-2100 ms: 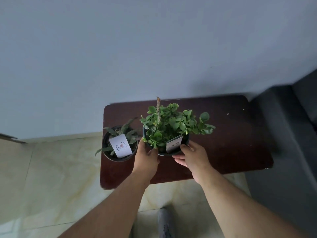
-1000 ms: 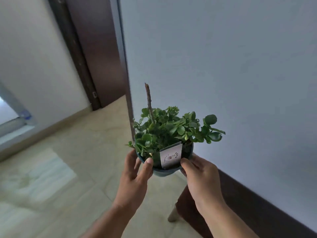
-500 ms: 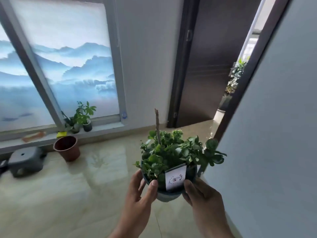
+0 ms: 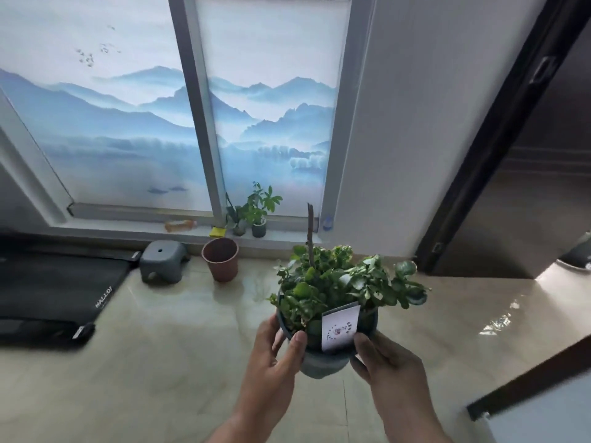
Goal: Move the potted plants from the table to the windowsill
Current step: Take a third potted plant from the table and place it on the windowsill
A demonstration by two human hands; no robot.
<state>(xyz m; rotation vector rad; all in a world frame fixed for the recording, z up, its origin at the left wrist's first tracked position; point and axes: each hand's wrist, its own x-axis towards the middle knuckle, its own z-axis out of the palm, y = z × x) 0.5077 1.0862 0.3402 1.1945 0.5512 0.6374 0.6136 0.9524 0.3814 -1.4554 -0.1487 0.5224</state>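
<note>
Left hand [image 4: 271, 369] and right hand [image 4: 391, 369] curl their fingers [image 4: 299, 342] around a leafy potted plant [image 4: 335, 292], held between them above the floor, windowsill [image 4: 128, 227] beyond.

Left hand [image 4: 271, 362] and right hand [image 4: 388, 367] grip pot [image 4: 323, 362]

The floor [image 4: 160, 362] is glossy polished tile that mirrors the window light. The held pot [image 4: 323, 362] looks like smooth matt plastic, with a white paper tag [image 4: 340, 327] against its rim. The brown pot [image 4: 220, 259] and grey stool [image 4: 163, 260] look like matt plastic. The black mat [image 4: 54, 289] looks like matt cloth.
</note>
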